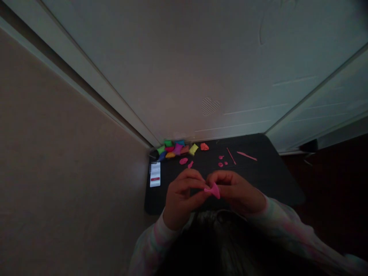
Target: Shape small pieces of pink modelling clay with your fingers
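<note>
Between my two hands, above the near part of the dark table, is a piece of pink modelling clay [214,190] with a narrow end and a wider, flared end. My left hand [184,195] pinches its narrow end between thumb and fingers. My right hand [237,189] grips the wide end from the other side, its fingertips partly hidden behind the clay. Just beyond my hands lie a flat pink clay piece [183,161] and a smaller pink clay piece [190,164]. Several little pink bits [220,165] rest further right.
Colourful clay packets [178,148] are heaped at the table's back left, with an orange lump [204,147] beside them. A lit phone [155,174] lies at the left edge. Two thin pink tools [247,156] lie back right. Walls border the dark table [276,180] behind and left.
</note>
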The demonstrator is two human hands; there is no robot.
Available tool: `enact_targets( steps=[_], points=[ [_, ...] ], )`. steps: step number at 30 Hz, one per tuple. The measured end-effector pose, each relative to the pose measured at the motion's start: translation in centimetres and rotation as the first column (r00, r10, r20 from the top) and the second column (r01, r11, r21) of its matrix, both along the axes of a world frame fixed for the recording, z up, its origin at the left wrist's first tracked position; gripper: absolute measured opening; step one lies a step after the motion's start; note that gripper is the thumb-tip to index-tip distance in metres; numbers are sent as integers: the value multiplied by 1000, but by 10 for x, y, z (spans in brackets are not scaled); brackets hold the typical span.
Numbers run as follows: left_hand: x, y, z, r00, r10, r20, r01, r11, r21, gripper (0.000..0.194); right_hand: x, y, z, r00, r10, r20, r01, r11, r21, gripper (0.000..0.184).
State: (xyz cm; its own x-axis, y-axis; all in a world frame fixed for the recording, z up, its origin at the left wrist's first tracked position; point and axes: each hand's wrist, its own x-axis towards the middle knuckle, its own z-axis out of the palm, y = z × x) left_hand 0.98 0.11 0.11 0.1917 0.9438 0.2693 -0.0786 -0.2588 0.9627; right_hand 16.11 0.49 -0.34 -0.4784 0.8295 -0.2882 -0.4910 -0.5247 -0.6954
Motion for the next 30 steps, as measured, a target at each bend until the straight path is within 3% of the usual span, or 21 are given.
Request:
enact_targets(
  steps=[30],
  points=[
    [4,0,-11,980,-27,200,20,999,37,12,2,-2,-1,998,13,-68,-11,1000,28,10]
  ],
)
